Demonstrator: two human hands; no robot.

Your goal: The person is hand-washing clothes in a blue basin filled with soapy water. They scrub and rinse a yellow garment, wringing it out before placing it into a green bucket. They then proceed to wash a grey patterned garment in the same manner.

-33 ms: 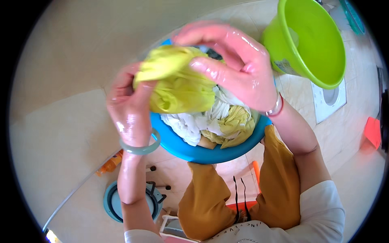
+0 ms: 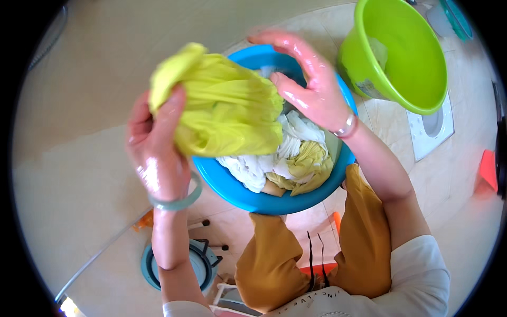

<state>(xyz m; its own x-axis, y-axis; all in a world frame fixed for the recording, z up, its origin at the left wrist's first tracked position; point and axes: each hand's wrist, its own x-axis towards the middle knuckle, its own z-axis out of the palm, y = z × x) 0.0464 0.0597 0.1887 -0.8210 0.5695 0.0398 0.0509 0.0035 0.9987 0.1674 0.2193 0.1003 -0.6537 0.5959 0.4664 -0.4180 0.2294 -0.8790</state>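
Wet and shiny, my left hand (image 2: 161, 134) pinches a bright yellow-green cloth garment (image 2: 227, 111) by its left end, thumb on top. The bunched garment hangs over the left part of a blue basin (image 2: 237, 196). My right hand (image 2: 317, 87) is just right of the garment, its fingers spread and curved, holding nothing. White cloth (image 2: 245, 170) and a duller yellow cloth (image 2: 311, 161) lie crumpled in the basin below. The raised garment hides the basin's left side and part of what lies in it.
A tall lime-green bucket (image 2: 417, 58) leans at the upper right, beside a white squat toilet (image 2: 430, 127). A grey-blue round basin (image 2: 185, 264) with dark trim sits at lower left. A thin hose (image 2: 95, 259) crosses the floor. Something red (image 2: 488, 170) is at the far right.
My left hand has moved left with the yellow-green garment, which now hangs more spread out. My right hand has drawn away from the garment and opened.
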